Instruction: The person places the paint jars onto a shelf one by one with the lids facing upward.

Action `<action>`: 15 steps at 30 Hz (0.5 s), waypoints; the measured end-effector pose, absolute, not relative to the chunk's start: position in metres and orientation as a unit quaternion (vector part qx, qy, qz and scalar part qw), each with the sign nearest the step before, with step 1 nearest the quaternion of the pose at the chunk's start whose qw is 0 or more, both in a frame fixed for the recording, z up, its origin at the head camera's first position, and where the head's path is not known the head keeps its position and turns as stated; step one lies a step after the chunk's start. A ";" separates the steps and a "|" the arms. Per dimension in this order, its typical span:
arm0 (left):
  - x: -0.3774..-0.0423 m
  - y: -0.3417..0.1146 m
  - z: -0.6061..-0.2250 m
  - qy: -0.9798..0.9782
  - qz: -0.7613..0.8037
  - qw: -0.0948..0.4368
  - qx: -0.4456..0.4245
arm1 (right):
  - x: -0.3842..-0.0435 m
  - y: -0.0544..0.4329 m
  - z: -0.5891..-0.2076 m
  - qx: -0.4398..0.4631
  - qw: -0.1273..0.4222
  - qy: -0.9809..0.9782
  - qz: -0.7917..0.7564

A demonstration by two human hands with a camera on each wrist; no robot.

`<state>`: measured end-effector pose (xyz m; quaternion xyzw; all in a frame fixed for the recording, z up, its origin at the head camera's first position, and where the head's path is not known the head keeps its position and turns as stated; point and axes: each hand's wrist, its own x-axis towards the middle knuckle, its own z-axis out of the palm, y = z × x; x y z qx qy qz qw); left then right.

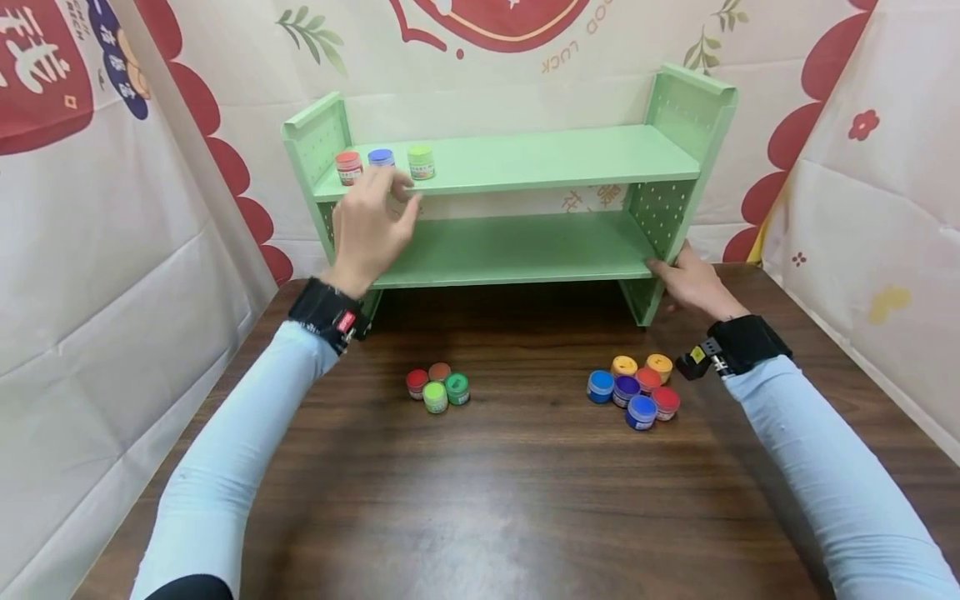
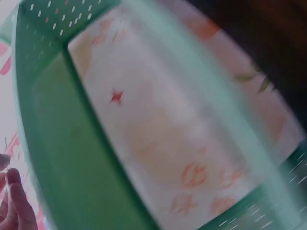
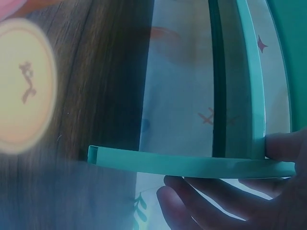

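A light green two-tier shelf (image 1: 525, 158) stands at the back of the table. On its upper board, at the left end, a coral-red jar (image 1: 348, 167), a blue jar (image 1: 381, 157) and a lime green jar (image 1: 421, 162) stand in a row. My left hand (image 1: 372, 221) is raised in front of the blue jar and partly covers it. Its fingers are loosely bent, with nothing seen between thumb and fingertips. With my right hand (image 1: 693, 283) I grip the shelf's right side panel (image 3: 192, 164), thumb on the inner side at the lower board and fingers on the outer side.
On the dark wooden table (image 1: 480, 500), a small group of jars, among them a green jar (image 1: 457, 388), stands left of centre. Several more, including a dark blue jar (image 1: 641, 412) and a yellow-lidded jar (image 1: 659, 367), cluster at the right. Printed cloth (image 1: 187, 250) hangs around the table.
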<state>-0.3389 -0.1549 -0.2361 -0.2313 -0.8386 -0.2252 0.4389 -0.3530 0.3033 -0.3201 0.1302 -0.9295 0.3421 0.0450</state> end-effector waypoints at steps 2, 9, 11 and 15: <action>-0.333 -0.160 -0.253 -0.853 -0.224 0.395 -0.259 | -0.353 0.304 -0.318 0.130 0.045 -0.930 0.341; -0.331 -0.175 -0.309 -0.934 -0.135 0.041 -0.328 | -0.354 0.304 -0.317 0.114 0.048 -0.933 0.339; -0.330 -0.176 -0.323 -0.936 -0.118 -0.025 -0.330 | -0.354 0.304 -0.319 0.112 0.042 -0.933 0.340; -0.326 -0.173 -0.339 -0.930 -0.105 -0.107 -0.336 | -0.355 0.305 -0.323 0.105 0.035 -0.934 0.341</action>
